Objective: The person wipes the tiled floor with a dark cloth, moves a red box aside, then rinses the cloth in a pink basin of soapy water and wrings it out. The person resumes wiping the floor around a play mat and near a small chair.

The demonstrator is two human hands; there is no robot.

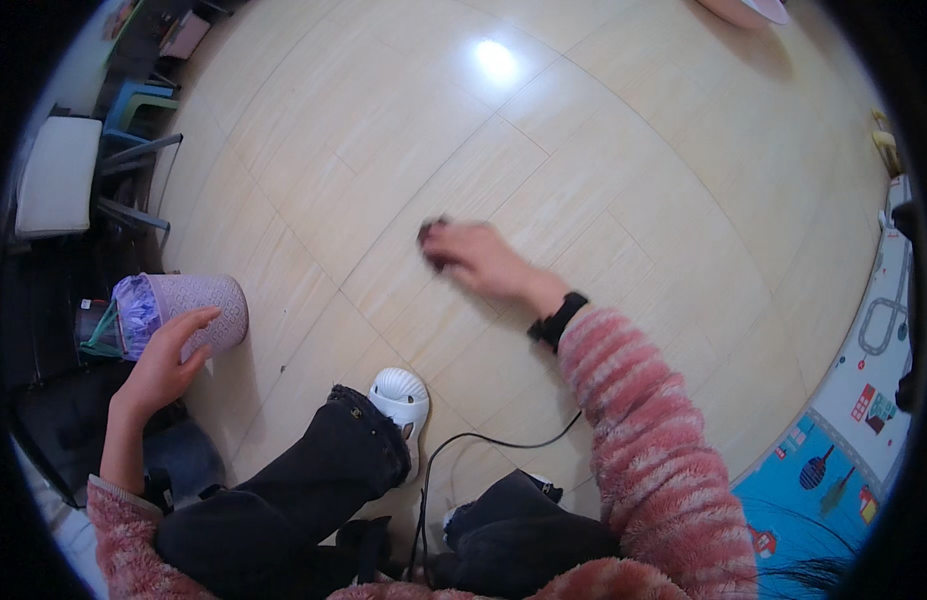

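My right hand (475,259) is stretched out over the tiled floor (403,172), its fingers closed on a small dark brown object (435,244); blur hides what that object is. A black band (559,321) circles the right wrist. At the left, my left hand (163,364) has its fingers apart and holds nothing. It overlaps the near side of a pinkish woven-pattern waste bin (227,304) with a purple liner; whether it touches the bin cannot be told. Below, a white shoe (400,397) shows under a dark trouser leg.
A black cable (501,444) curves between my legs towards the right sleeve. A white-topped stool (62,176) and a blue stool (126,109) stand at the left. A printed play mat (793,480) lies at the right. A pink basin (748,11) sits at the top right.
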